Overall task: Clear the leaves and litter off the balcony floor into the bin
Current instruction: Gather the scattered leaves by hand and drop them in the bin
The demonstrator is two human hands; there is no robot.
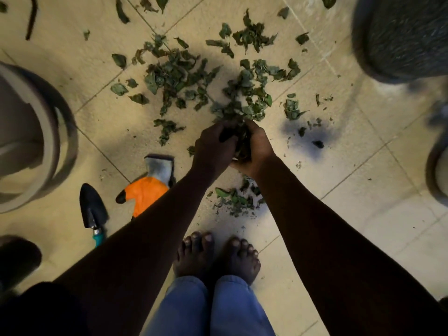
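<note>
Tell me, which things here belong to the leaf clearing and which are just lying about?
In the job: left hand, right hand, leaves, pale tub (perhaps the bin).
Lying about: trowel, orange glove, dark pot, stick.

This is looking like a home balcony being used for potted plants. Beige floor tiles [339,214] are running under everything. A black hand trowel [93,209] is lying beside an orange and grey gardening glove [148,190], torn green leaves [174,78] are lying scattered about, a pale round container [49,132] and a dark round pot [400,37] are standing at the edges, and bare feet [196,255] are standing on the tiles.
</note>
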